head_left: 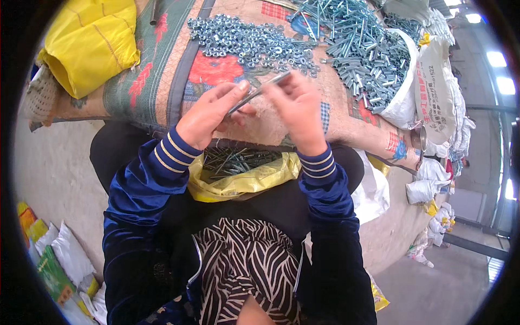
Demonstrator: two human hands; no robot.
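Above the table's near edge, my left hand (pixel 216 111) pinches a thin grey metal rod (pixel 251 98) between thumb and fingers. The rod slants up to the right. My right hand (pixel 297 105), slightly blurred, is closed around its upper part. Just beyond my hands lies a spread of loose metal nuts and washers (pixel 238 40). To their right is a big heap of long bolts and short metal sleeves (pixel 357 54). Below my hands, an open yellow sack (pixel 238 187) in my lap holds many dark metal rods.
A patterned cloth (pixel 214 70) covers the table. At the far left sits a yellow woven sack (pixel 95 46); a white sack (pixel 403 103) borders the heap on the right. A metal cup (pixel 418 138) stands at the table's right corner. Filled bags (pixel 70 257) lie on the left floor.
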